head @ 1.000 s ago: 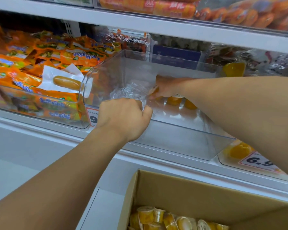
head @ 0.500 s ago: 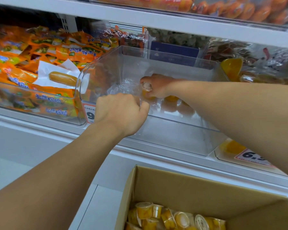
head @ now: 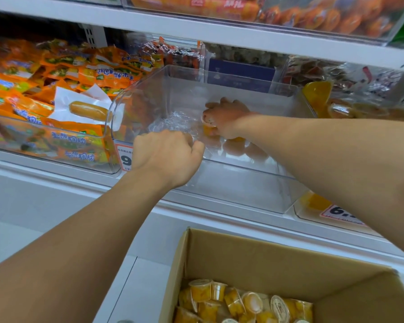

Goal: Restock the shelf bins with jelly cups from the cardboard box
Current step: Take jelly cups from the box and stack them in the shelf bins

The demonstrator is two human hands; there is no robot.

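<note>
We note the right hand (head: pixel 222 117) inside the clear bin (head: pixel 243 183) at frame centre, fingers curled round a jelly cup (head: pixel 208 129). The left hand (head: pixel 166 157) grips the bin's front rim (fingers curled over it). More cups (head: pixel 238 301) lie in the cardboard box (head: pixel 278 257), lower right.

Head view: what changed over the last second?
The right hand, inside the clear plastic shelf bin, slid left toward the crinkled clear wrap and now holds a small yellow jelly cup lid-up. Unchanged: the left hand grips the bin's front rim; the brown cardboard box stays below.
</note>
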